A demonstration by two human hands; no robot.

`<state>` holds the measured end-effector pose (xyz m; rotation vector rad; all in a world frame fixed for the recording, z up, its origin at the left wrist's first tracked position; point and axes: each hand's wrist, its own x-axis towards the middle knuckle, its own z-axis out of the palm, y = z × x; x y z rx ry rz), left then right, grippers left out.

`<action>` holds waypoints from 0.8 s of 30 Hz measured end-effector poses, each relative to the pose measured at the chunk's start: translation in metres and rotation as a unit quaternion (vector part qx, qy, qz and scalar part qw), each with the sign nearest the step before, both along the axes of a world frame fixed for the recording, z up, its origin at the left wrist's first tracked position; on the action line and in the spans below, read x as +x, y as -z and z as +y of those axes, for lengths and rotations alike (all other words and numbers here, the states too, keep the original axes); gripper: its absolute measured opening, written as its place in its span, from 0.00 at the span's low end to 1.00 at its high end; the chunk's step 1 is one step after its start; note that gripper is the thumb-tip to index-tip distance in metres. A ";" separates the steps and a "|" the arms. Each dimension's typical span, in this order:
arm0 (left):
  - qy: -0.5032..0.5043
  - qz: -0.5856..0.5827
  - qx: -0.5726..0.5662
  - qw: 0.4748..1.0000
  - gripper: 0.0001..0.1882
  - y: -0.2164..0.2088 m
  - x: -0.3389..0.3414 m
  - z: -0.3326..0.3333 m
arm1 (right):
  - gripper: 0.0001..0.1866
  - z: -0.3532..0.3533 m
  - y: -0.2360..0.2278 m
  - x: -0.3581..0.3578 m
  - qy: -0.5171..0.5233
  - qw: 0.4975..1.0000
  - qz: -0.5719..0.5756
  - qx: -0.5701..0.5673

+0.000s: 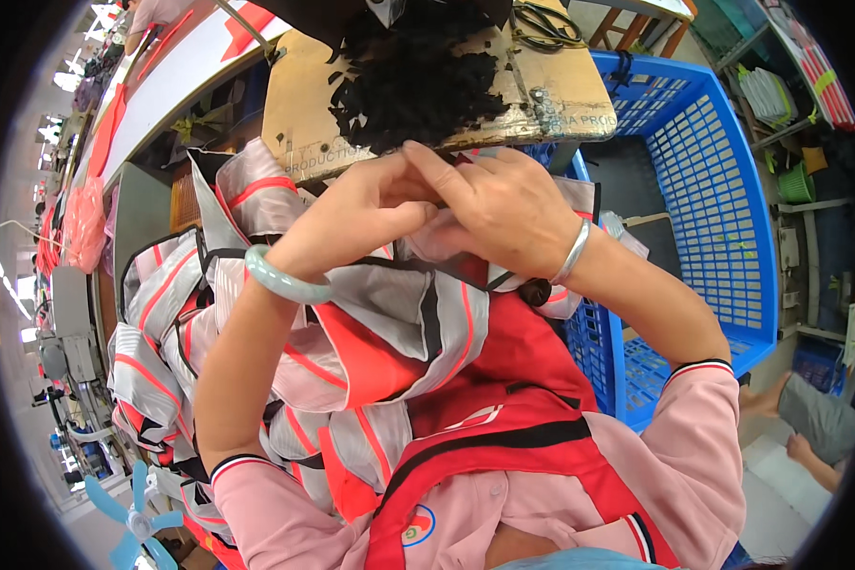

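Note:
My left hand [366,204] and my right hand [515,207] meet in front of me, just at the near edge of a wooden board [294,114]. The fingers of both are bent inward and pressed together. Whatever lies between them, if anything, is hidden. A heap of small black scraps [418,90] lies on the board right beyond my fingertips. Beneath my hands and over my lap spreads a bunched pile of grey fabric pieces [389,313] with red stripes and dark edging, some of it hanging down to the left.
Scissors [544,27] with dark handles rest at the board's far right. A large blue plastic crate [712,209] stands to the right. On the left are a white table [147,81] with red strips and a light-blue fan [135,521]. Another person [817,427] sits at the lower right.

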<state>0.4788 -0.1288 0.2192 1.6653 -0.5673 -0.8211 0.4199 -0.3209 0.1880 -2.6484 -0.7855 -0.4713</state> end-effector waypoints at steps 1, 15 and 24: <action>-0.023 -0.038 0.015 0.999 0.21 0.010 -0.003 0.002 | 0.25 -0.002 0.002 0.000 0.023 0.999 -0.014 0.035; -0.054 -0.401 0.169 0.899 0.21 0.064 -0.058 0.012 | 0.07 -0.044 -0.040 -0.005 -0.039 0.999 0.011 -0.015; -0.081 -0.161 0.047 0.983 0.09 -0.011 -0.052 0.018 | 0.06 -0.055 -0.063 0.004 -0.069 0.986 0.040 0.143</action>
